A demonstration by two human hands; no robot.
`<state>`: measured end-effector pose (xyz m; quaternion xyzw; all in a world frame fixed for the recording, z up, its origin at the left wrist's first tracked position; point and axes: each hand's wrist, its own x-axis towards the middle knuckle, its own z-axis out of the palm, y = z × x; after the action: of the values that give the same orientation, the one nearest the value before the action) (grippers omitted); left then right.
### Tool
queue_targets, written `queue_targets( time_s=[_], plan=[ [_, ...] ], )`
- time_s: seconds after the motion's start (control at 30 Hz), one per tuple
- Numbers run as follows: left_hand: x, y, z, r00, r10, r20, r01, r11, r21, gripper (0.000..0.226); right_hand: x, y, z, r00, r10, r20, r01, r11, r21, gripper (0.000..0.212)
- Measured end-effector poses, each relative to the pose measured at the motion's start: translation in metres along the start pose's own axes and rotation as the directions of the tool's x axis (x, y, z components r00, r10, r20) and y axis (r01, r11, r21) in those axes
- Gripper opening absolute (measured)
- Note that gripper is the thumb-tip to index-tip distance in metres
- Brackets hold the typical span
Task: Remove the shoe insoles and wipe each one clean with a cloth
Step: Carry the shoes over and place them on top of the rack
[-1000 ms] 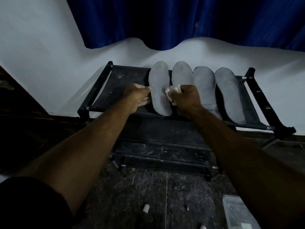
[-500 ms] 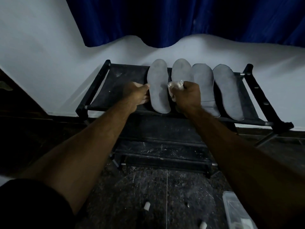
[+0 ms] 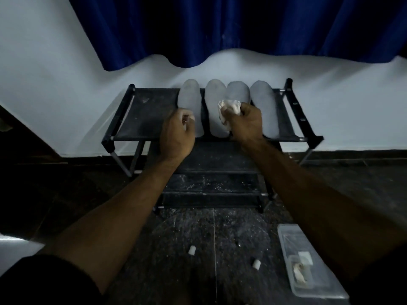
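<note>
Four grey insoles lie side by side on the top shelf of a black shoe rack [image 3: 149,115]: the leftmost insole [image 3: 190,95], the second insole [image 3: 214,122], the third insole [image 3: 239,93] and the rightmost insole [image 3: 264,111]. My right hand [image 3: 246,124] grips a crumpled white cloth [image 3: 229,106] and holds it over the second and third insoles. My left hand [image 3: 177,135] hovers over the lower left edge of the leftmost insole with its fingers curled. I cannot tell whether it touches the insole.
The rack stands against a white wall under a blue curtain [image 3: 220,29]. On the dark floor in front lie a clear plastic box [image 3: 308,260] at the right and two small white pieces [image 3: 192,250], [image 3: 256,263].
My right hand has moved the cloth from the gap beside the leftmost insole rightward and up toward the third insole. My left hand has curled its fingers, no longer resting flat by the leftmost insole.
</note>
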<state>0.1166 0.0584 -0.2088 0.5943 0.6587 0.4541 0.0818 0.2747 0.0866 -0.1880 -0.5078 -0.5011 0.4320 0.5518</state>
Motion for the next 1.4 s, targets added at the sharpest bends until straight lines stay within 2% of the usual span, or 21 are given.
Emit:
queue_targets(
  time_s=[0.2,0.37,0.43,0.5,0.73,0.93,1.1,1.4],
  plan=[
    [-0.069,0.056,0.043,0.960,0.193,0.202,-0.206,0.978,0.043,0.017,-0.046,0.016,-0.085,1.000,-0.018,-0.025,0.012,0.976,-0.218,0.029],
    [-0.131,0.092,0.088,0.899,0.216,0.382,-0.261,0.963,0.069,0.024,-0.095,0.042,-0.168,0.998,-0.035,-0.048,0.012,0.907,-0.420,0.017],
    [-0.158,0.106,0.109,0.863,0.215,0.456,-0.272,0.960,0.061,0.025,-0.113,0.052,-0.203,0.998,-0.022,-0.060,-0.010,0.871,-0.492,0.029],
    [-0.183,0.117,0.129,0.825,0.219,0.520,-0.290,0.955,0.056,0.026,-0.129,0.068,-0.238,0.995,0.036,-0.090,-0.079,0.837,-0.542,0.032],
    [-0.257,0.129,0.205,0.674,0.227,0.703,-0.332,0.943,0.014,0.034,-0.176,0.140,-0.331,0.942,0.258,-0.216,-0.337,0.734,-0.589,0.019],
    [-0.299,0.105,0.259,0.565,0.190,0.803,-0.342,0.939,0.018,0.038,-0.202,0.212,-0.367,0.860,0.408,-0.305,-0.505,0.598,-0.622,0.027],
    [-0.321,0.074,0.293,0.518,0.125,0.846,-0.358,0.930,0.082,0.041,-0.214,0.280,-0.369,0.825,0.468,-0.317,-0.560,0.603,-0.568,0.023],
    [-0.334,0.019,0.347,0.510,0.098,0.854,-0.345,0.933,0.099,0.044,-0.219,0.378,-0.347,0.795,0.537,-0.283,-0.582,0.540,-0.609,0.015]
  ],
)
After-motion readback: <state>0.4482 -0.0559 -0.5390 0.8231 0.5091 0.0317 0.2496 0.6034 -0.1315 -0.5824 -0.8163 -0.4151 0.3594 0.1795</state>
